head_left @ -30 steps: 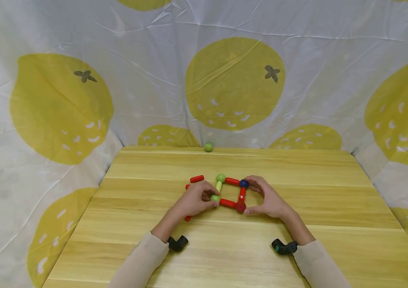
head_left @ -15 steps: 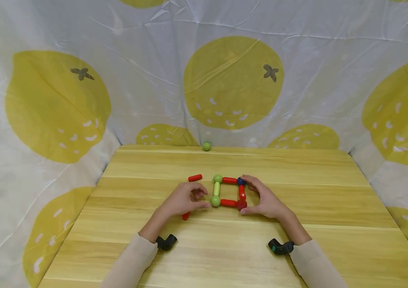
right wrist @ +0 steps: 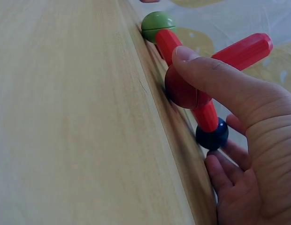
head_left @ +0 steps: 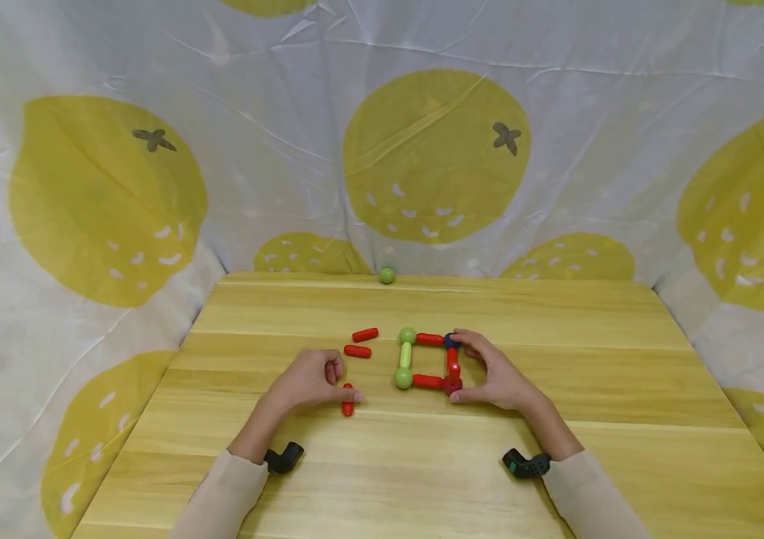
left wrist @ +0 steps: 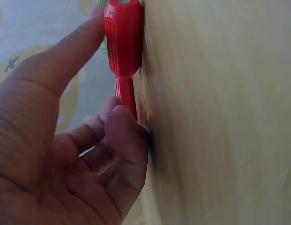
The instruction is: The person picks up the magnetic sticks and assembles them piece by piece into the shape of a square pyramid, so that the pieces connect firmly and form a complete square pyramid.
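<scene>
Left grip: the left hand [head_left: 307, 380] is lying on the bench [head_left: 422, 464] with its thumb stretching to the near red rod [head_left: 347, 400]; in the left wrist view the thumb is touching that rod [left wrist: 123, 42] while the other fingers are curling loosely beside it, so the hand is touching rather than grasping.
Right grip: the right hand [head_left: 497, 374] is bracing the square frame [head_left: 427, 359] from its right side, the thumb pressing on the dark red ball [right wrist: 183, 89] and the fingers reaching round behind the blue ball [right wrist: 212, 135].
Frame: it is sitting flat mid-bench, two green balls [head_left: 403, 378] on its left joined by a green rod [head_left: 405, 353], red rods forming the other three sides.
Loose pieces: two more red rods [head_left: 358, 351] are lying just left of the frame, apart from it.
Far edge: a lone green ball [head_left: 387, 275] is resting against the lemon-print cloth [head_left: 435, 150].
Risk: the near rod is looking likely to roll or slide off under a one-thumb touch, and a harder push from the right thumb could be popping a joint and skewing the square.
</scene>
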